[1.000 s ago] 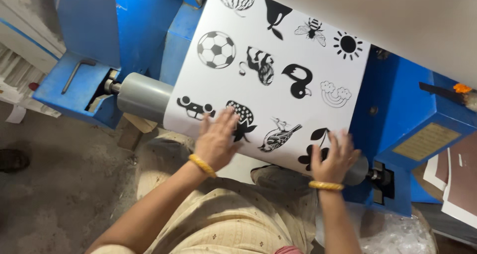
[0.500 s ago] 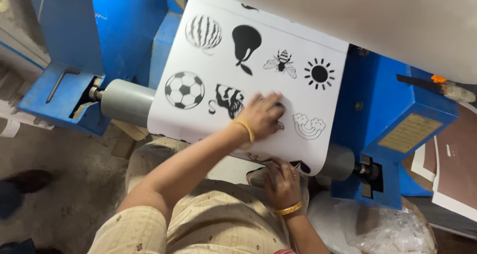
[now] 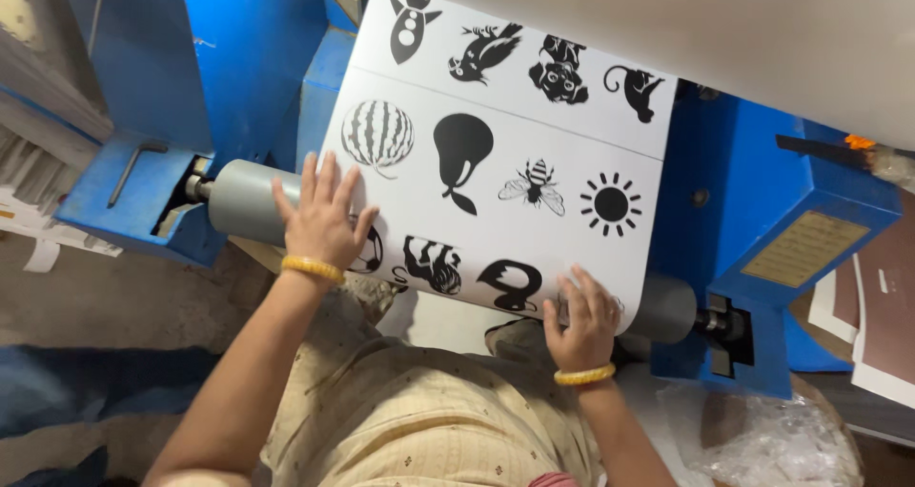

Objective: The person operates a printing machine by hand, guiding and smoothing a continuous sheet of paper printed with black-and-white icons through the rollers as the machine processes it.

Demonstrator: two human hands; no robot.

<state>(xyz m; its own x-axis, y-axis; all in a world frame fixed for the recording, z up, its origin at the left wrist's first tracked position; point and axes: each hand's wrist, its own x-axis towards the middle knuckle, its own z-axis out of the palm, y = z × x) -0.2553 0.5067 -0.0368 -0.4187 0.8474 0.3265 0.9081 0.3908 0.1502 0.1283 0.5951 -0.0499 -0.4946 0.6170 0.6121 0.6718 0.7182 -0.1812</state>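
A white printed sheet (image 3: 534,144) with black silhouettes of fruit, animals, a bee and a sun lies over a grey roller (image 3: 243,199) on a blue machine (image 3: 200,58). My left hand (image 3: 322,222) lies flat, fingers spread, on the sheet's lower left corner where it wraps the roller. My right hand (image 3: 581,317) presses on the lower right edge of the sheet with curled fingers, next to the roller's right end. Both wrists wear yellow bangles.
A hex key (image 3: 129,168) lies on the machine's left ledge. A blue housing with a brass-coloured plate (image 3: 801,249) is at the right. Crumpled clear plastic (image 3: 762,439) is on the floor. Stacked paper sheets (image 3: 877,325) lie at the far right.
The sheet has moved down over the roller, so new pictures show at the top. My left hand moved to the sheet's lower left corner; my right hand stays at the lower right edge.
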